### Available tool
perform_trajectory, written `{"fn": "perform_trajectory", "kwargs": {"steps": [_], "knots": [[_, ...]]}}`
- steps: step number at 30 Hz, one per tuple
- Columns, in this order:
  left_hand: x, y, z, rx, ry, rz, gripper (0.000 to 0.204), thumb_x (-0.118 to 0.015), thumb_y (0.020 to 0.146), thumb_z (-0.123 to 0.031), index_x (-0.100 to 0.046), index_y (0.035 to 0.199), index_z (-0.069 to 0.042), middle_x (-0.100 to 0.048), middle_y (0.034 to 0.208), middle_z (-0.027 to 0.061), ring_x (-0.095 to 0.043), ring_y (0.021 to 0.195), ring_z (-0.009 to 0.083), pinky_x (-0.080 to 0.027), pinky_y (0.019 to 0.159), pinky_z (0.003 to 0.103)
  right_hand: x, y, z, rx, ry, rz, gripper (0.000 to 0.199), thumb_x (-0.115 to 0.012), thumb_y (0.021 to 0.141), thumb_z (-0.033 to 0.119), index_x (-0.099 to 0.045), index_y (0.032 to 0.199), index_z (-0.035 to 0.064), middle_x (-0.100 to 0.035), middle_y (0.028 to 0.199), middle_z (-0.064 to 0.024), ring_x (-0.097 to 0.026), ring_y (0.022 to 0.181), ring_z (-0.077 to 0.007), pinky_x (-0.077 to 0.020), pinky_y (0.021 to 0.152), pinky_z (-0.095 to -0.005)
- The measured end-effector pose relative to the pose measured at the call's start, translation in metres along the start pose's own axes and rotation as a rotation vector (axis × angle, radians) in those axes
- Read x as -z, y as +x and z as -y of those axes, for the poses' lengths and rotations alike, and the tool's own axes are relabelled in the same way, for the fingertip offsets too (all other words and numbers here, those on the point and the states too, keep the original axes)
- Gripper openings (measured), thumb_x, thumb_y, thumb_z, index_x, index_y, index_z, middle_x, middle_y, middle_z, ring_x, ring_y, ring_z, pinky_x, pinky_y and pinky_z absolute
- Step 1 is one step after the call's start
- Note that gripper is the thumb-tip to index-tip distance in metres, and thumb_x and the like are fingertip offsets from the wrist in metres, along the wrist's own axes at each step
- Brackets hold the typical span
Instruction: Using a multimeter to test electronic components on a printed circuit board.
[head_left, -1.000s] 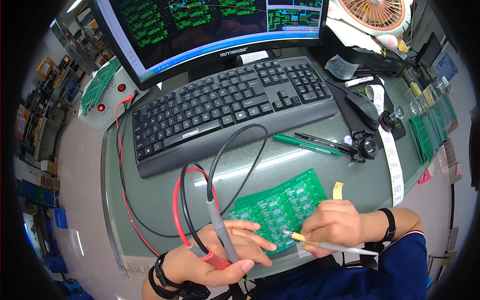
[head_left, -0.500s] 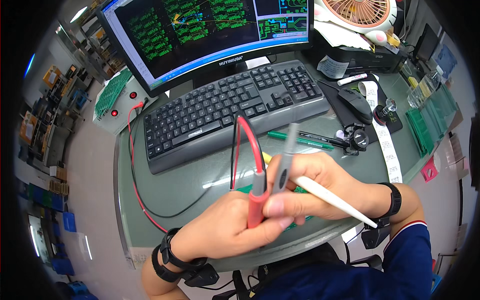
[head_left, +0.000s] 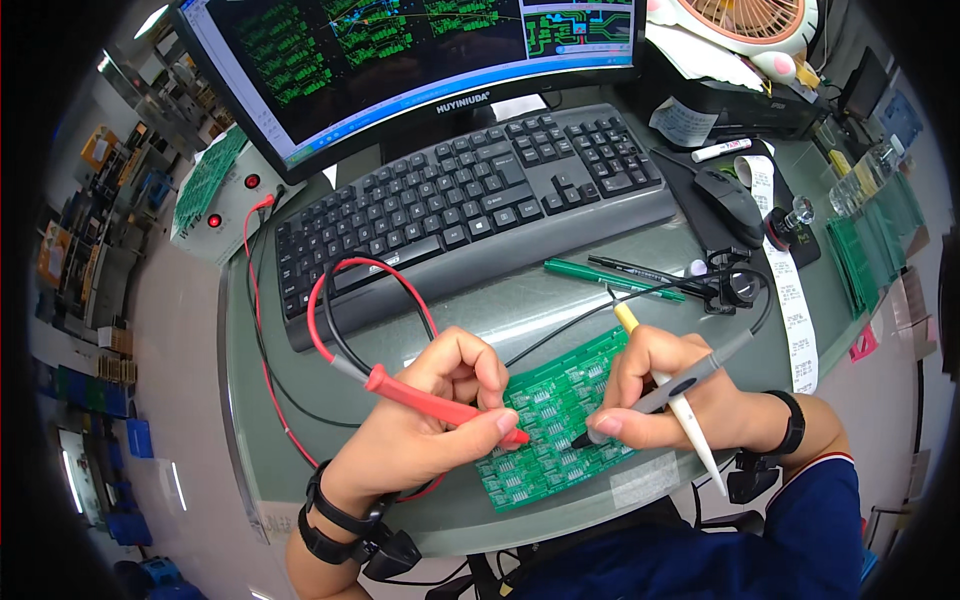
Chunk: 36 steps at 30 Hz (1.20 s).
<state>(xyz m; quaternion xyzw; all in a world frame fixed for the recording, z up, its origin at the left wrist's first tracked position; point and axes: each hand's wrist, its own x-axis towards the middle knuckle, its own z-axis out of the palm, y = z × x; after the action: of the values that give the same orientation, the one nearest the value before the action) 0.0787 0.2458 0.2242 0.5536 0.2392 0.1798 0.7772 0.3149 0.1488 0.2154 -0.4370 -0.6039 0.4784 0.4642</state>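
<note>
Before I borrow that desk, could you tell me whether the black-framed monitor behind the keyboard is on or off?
On. The black-framed monitor is lit, showing green circuit-layout graphics on a dark background.

Bright even light, sharp centre, fisheye-bent dark rim

Your left hand [head_left: 430,415] is curled closed in a pinch grip, wrist bent inward. Your right hand [head_left: 665,395] is likewise closed, fingertips [head_left: 605,427] pointing down-left.
</note>
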Motion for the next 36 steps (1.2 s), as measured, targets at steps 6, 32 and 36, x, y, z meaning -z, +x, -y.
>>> {"fn": "perform_trajectory", "kwargs": {"steps": [6, 32, 36], "knots": [[-0.001, 0.001, 0.002, -0.035, 0.129, 0.023, 0.026, -0.066, 0.086, -0.003, -0.042, 0.098, -0.005, -0.047, 0.090, 0.0006, -0.053, 0.083, 0.0052, -0.053, 0.077, 0.025, -0.001, 0.000, -0.004, 0.047, -0.072, -0.005, 0.028, -0.076, 0.082, 0.013, -0.049, 0.076, 0.0066, -0.058, 0.062, 0.0012, -0.050, 0.055, -0.0043, -0.0356, 0.047, -0.0229], [-0.009, 0.000, 0.004, -0.092, 0.190, -0.009, 0.029, -0.068, 0.084, 0.001, -0.041, 0.091, -0.007, -0.047, 0.086, -0.0004, -0.048, 0.078, 0.0036, -0.043, 0.067, 0.020, -0.006, -0.003, -0.008, 0.118, -0.179, -0.033, 0.030, -0.077, 0.081, 0.016, -0.049, 0.074, 0.0075, -0.056, 0.060, -0.0007, -0.050, 0.049, -0.0080, -0.0369, 0.043, -0.0256], [-0.011, -0.002, 0.003, -0.113, 0.250, -0.014, 0.029, -0.068, 0.085, 0.001, -0.041, 0.090, -0.007, -0.047, 0.086, -0.0009, -0.047, 0.076, 0.0029, -0.041, 0.065, 0.020, -0.005, -0.003, -0.007, 0.119, -0.188, -0.036, 0.030, -0.077, 0.081, 0.017, -0.049, 0.074, 0.0074, -0.055, 0.059, -0.0008, -0.051, 0.049, -0.0091, -0.0377, 0.043, -0.0260]]}}
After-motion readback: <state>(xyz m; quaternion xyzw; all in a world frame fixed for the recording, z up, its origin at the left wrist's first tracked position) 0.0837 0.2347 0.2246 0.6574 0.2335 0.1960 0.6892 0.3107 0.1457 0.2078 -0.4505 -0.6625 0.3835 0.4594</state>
